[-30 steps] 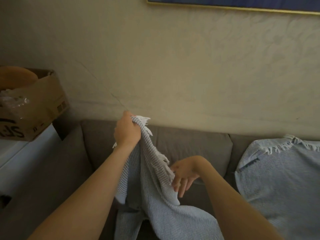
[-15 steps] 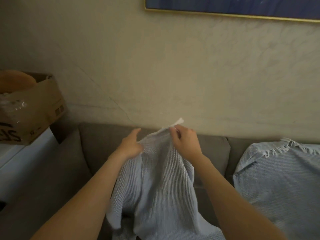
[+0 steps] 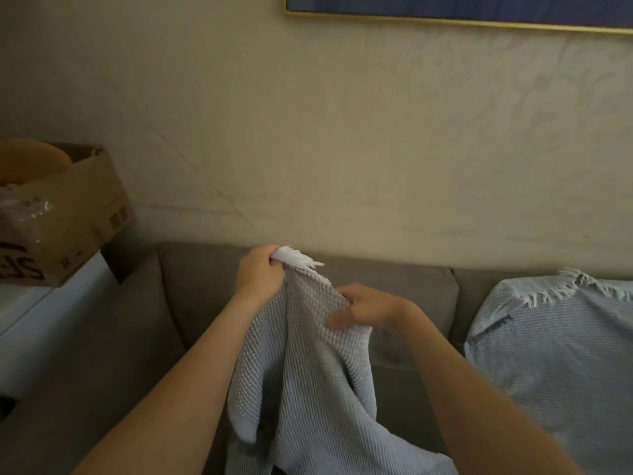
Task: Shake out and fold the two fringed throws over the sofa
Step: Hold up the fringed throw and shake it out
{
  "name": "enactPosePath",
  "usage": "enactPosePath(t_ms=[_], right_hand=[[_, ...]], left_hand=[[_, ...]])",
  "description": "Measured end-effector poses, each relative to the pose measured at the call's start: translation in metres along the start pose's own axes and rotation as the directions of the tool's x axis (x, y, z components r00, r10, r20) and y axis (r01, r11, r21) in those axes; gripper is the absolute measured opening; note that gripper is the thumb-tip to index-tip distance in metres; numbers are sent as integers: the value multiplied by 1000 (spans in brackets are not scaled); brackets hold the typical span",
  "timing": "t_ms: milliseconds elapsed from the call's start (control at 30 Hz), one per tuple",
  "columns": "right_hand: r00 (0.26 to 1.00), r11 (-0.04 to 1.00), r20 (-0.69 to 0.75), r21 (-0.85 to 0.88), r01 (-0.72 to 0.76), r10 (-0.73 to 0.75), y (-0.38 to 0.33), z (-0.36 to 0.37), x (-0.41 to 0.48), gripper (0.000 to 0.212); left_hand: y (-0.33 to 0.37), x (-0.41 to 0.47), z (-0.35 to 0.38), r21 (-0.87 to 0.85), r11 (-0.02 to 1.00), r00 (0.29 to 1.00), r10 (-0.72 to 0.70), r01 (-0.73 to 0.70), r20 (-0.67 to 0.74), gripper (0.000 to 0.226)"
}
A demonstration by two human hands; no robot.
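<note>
We hold one throw [image 3: 308, 371]; a second throw [image 3: 555, 354] lies lower right.
Left hand [image 3: 262, 275] and right hand [image 3: 368, 308] clutch it, fringe up, hanging straight down.

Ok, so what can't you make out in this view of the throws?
Head view only.
Held throw: lower end cut off by the bottom edge.
Right hand: fingers motion-blurred, grip unclear.
Second throw: runs off the right edge.
Cardboard box: cut by the left edge, lettering incomplete.
Framed picture: only its lower strip shows.
</note>
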State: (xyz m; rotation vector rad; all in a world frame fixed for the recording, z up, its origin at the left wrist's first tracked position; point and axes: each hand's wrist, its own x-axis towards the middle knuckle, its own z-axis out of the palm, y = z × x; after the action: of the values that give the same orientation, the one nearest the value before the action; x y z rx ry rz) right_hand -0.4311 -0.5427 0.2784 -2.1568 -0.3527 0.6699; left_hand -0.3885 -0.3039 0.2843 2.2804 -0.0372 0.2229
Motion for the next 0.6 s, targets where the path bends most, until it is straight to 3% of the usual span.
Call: enactPosePath(t_ms=[100,167,200,267,333,400,467,600], right_hand=[[966,976,217,136,-171,140,6,3,-6,28],[921,960,279,-8,-279,270,6,2,-7,31],[898,933,265,-174,-315,352,6,0,-7,43],[855,785,142,-492,-377,499,11,-1,-6,74],[863,674,-15,-617,-406,505,20,1,-8,74],[881,688,-131,-576,-441,454,33,2,-9,59],[874,717,-217,-503,-482,435,42,3,-10,59],[844,689,-247,-491,-533,476,54,0,-18,59]], left_hand=[[1,2,-1,-11,986,973,-166,166,-163,37],[1,5,-1,-12,960,935,-274,279,-225,33],[0,8,-3,-24,945,915,-322,326,-245,32],[-4,15,-7,-70,917,878,-397,393,-269,31],[-6,19,-11,-127,896,848,-444,426,-290,30],[-7,20,-13,-183,882,824,-470,433,-316,30],[-8,20,-16,-240,869,799,-494,434,-343,31],[-14,26,-23,-346,831,737,-550,435,-394,31]])
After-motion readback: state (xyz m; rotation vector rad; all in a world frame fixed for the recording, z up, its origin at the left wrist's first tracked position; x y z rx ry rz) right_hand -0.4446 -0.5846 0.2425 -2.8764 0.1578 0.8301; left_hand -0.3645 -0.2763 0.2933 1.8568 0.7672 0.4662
